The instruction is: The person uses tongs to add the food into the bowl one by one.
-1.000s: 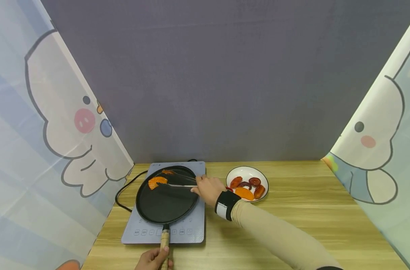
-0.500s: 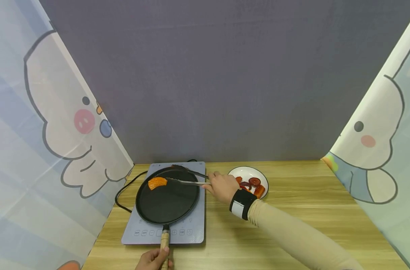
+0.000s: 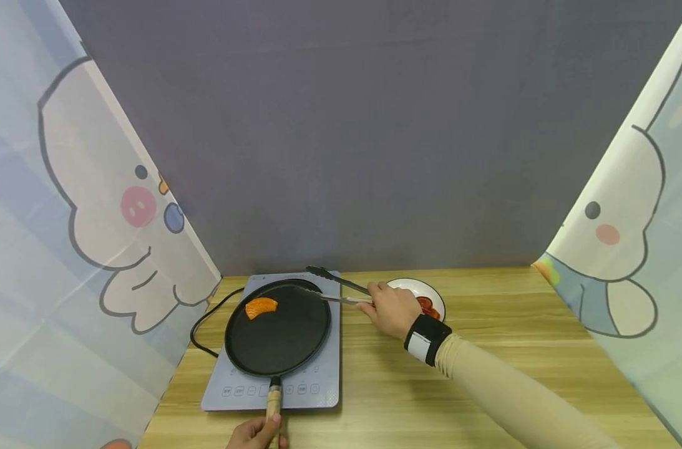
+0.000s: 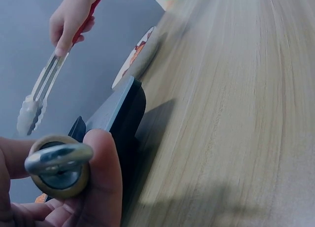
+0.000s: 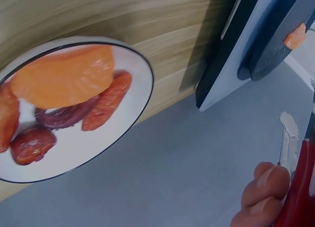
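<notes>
One flat black pan (image 3: pixel 301 337), seen from the head camera, sits on a pale cooker (image 3: pixel 326 374) at the left of a wooden table (image 3: pixel 543 330). An orange slice (image 3: pixel 261 307) lies in the pan, toward its upper left. The left hand (image 3: pixel 254 434) grips the pan's wooden handle (image 3: pixel 274 402), fingers closed around it. The right hand (image 3: pixel 397 310) holds tongs (image 3: pixel 354 286), their two arms spread well apart; one tip shows over the cooker's back right part, the other over the pan's right side. A white plate (image 3: pixel 404 284) with red food on it is partly hidden behind the right hand. A black band (image 3: pixel 427 338) circles the right wrist, above a beige sleeve (image 3: pixel 520 393).

From the left wrist, the handle's end faces the camera, with a metal ring (image 4: pixel 59 158) on it and the left hand's fingers curled about it. The tongs slant down from the right hand, upper left; the plate stands beyond the cooker.

From the right wrist, the plate carries a second orange slice (image 5: pixel 64 77), a purple curl (image 5: pixel 66 114) and red pieces (image 5: pixel 109 101). Fingertips rest by the tongs' red grip (image 5: pixel 295 197), at lower right.
</notes>
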A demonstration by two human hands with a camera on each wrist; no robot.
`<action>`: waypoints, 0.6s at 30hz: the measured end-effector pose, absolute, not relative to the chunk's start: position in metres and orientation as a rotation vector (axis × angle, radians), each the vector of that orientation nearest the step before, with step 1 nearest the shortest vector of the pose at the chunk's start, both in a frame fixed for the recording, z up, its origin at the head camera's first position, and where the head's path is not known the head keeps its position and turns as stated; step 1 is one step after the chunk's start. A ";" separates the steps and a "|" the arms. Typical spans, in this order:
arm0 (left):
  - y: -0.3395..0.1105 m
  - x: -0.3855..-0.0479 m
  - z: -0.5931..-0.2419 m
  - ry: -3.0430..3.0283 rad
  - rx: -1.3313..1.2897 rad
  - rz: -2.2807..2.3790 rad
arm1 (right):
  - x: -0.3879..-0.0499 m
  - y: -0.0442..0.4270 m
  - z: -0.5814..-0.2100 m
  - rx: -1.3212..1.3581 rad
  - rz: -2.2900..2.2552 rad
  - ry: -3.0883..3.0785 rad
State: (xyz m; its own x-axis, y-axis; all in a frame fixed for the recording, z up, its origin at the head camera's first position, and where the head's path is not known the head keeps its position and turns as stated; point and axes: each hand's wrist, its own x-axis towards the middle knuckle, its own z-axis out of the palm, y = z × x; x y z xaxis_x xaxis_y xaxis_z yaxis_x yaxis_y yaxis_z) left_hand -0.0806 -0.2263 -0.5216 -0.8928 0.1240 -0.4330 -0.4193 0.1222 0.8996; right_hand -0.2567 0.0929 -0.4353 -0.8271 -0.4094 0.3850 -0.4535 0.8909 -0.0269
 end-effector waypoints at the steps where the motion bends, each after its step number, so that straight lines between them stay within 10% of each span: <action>1: -0.226 -0.080 -0.522 1.999 -0.287 1.828 | -0.256 0.096 -0.435 0.631 0.168 -2.682; 18: -0.228 -0.081 -0.519 2.024 -0.281 1.794 | -0.257 0.145 -0.440 0.512 0.272 -2.735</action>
